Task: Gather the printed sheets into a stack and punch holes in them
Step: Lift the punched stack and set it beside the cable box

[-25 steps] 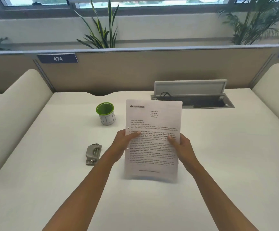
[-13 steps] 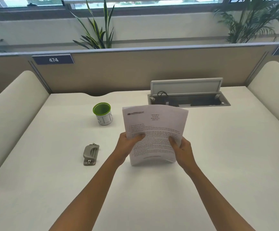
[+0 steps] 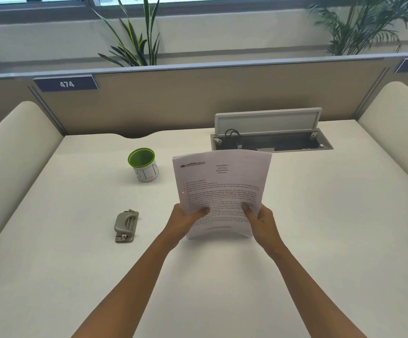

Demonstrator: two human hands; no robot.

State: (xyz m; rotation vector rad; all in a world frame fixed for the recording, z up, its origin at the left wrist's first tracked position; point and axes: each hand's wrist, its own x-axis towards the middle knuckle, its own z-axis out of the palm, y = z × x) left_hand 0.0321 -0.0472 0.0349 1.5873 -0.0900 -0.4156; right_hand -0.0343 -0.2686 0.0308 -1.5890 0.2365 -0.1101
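Note:
A stack of printed sheets (image 3: pixel 221 189) stands nearly upright on its bottom edge on the white desk (image 3: pixel 320 240), bowed slightly toward me. My left hand (image 3: pixel 185 219) grips its lower left edge, thumb on the front page. My right hand (image 3: pixel 259 222) grips the lower right edge the same way. A grey metal hole punch (image 3: pixel 126 225) lies flat on the desk to the left of my left hand, apart from the paper.
A small cup with a green rim (image 3: pixel 143 164) stands behind the punch. An open cable hatch (image 3: pixel 271 137) sits at the back of the desk, just behind the sheets. A partition with a "474" label (image 3: pixel 66 83) closes the far side; padded dividers flank both sides.
The sheets went from lying tilted back in my hands to standing upright with their bottom edge on the desk. Both hands stayed on the lower edges.

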